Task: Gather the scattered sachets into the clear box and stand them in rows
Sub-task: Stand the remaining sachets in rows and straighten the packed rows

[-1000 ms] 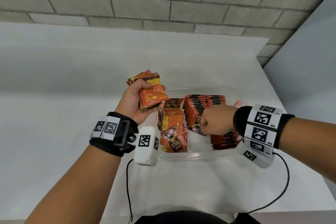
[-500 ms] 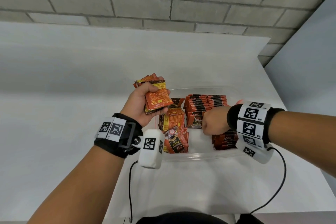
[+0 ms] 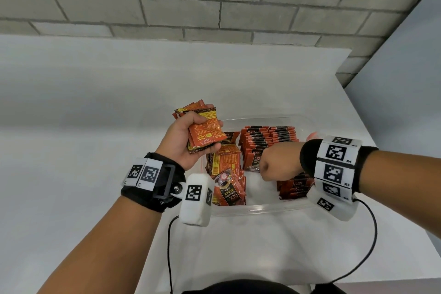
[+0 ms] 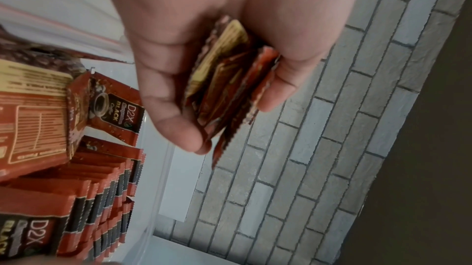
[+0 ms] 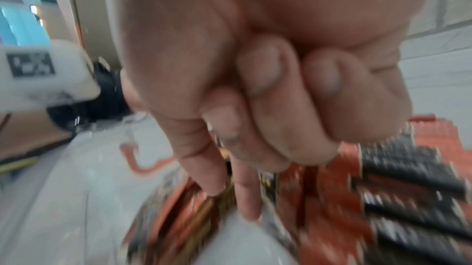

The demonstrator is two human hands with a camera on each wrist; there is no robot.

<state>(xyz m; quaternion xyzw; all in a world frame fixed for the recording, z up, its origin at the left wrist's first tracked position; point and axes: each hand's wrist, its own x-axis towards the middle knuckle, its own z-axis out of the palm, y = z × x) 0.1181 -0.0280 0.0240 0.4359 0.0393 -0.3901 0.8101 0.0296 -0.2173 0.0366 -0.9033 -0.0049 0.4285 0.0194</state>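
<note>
My left hand [image 3: 191, 136] grips a bunch of orange sachets [image 3: 208, 126] above the far left corner of the clear box [image 3: 262, 209]; the left wrist view shows the bunch [image 4: 224, 79] edge-on between thumb and fingers. Two rows of sachets [image 3: 262, 141] stand on edge in the far middle of the box. My right hand [image 3: 276, 164] is down inside the box at the near end of those rows, most fingers curled. In the blurred right wrist view its thumb and forefinger [image 5: 230, 194] point down and pinch a sachet edge. Loose sachets [image 3: 226, 162] lie flat on the box's left side.
A short pile of sachets [image 3: 296, 186] lies at the box's near right under my right wrist. The box sits on a white table [image 3: 95, 150] against a grey brick wall [image 3: 214, 7]. The table's right edge [image 3: 372, 131] runs close behind the box. Black cables [image 3: 170, 246] hang from both wrist cameras.
My right hand drew slightly away from the near end of the standing row, and the front sachet's printed face now shows. My left hand drifted a little right with its bunch.
</note>
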